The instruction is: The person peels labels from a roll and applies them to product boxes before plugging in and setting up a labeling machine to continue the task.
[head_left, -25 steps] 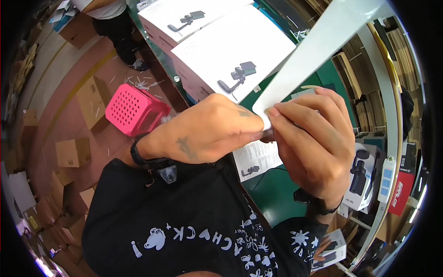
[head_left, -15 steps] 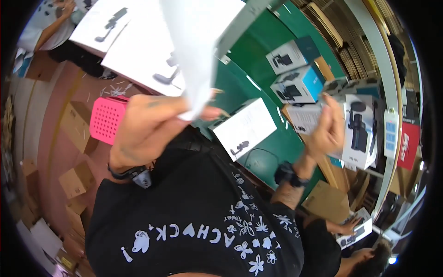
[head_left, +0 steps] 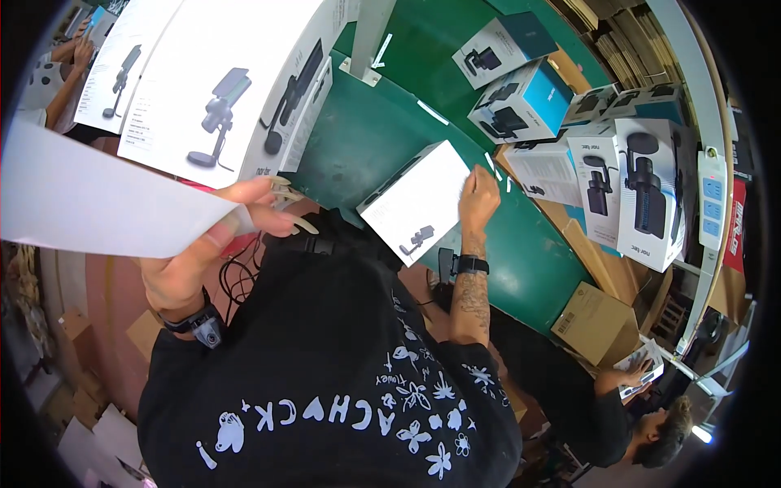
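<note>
My left hand [head_left: 191, 256] pinches a white sheet of paper [head_left: 106, 191] by its right end, between thumb and fingers with long nails. The sheet stretches out to the left edge of the view. In front of my body a white microphone box [head_left: 423, 199] lies tilted on the green table [head_left: 521, 256], a small microphone picture on its face. My right hand [head_left: 478, 199] has its fingers curled down at the box's right edge. Its fingertips are hidden, so whatever they hold cannot be made out.
Large white microphone boxes [head_left: 215, 89] stand at the far left of the table. More microphone boxes [head_left: 647, 195] stand on the right, beside a power strip [head_left: 712, 199]. A metal post [head_left: 368, 41] rises from the table. Another person [head_left: 586, 403] works at lower right, near a cardboard box [head_left: 598, 321].
My left hand has moved left and down with the sheet, which now lies to the left. My right hand has come down leftward from the right-hand boxes to the white box's edge.
</note>
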`<state>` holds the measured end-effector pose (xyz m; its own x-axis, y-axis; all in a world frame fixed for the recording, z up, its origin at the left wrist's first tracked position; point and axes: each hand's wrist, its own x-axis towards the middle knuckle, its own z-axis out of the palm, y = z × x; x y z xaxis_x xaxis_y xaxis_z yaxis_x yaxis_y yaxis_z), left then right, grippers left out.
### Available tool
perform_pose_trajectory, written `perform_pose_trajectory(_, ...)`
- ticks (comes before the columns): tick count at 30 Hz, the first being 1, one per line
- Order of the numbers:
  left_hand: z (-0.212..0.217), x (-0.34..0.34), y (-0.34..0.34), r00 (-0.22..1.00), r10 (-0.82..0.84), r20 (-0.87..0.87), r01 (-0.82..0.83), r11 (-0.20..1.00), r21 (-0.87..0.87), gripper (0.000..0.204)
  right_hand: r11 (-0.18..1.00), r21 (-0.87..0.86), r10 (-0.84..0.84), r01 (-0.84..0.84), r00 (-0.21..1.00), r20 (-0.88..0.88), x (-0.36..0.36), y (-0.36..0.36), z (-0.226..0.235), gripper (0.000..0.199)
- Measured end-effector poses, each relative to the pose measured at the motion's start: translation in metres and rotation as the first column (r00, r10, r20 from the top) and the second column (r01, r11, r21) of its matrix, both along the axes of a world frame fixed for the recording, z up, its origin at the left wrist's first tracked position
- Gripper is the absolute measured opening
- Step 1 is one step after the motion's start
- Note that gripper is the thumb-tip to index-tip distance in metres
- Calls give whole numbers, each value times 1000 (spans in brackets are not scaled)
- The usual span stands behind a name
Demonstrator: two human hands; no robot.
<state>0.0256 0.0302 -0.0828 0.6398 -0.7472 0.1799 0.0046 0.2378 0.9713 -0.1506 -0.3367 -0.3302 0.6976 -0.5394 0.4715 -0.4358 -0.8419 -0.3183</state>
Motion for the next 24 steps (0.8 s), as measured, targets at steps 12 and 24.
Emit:
perform_pose_trajectory(12,6,0,-10,996,68,52,-74,991,115,43,968,109,229,-226,973,-17,0,0,18,17)
perform_pose_trajectory(24,0,15,-17,996,-85,35,85,996,25,25,862,504,285,-44,866,-411,7,-28,3,38)
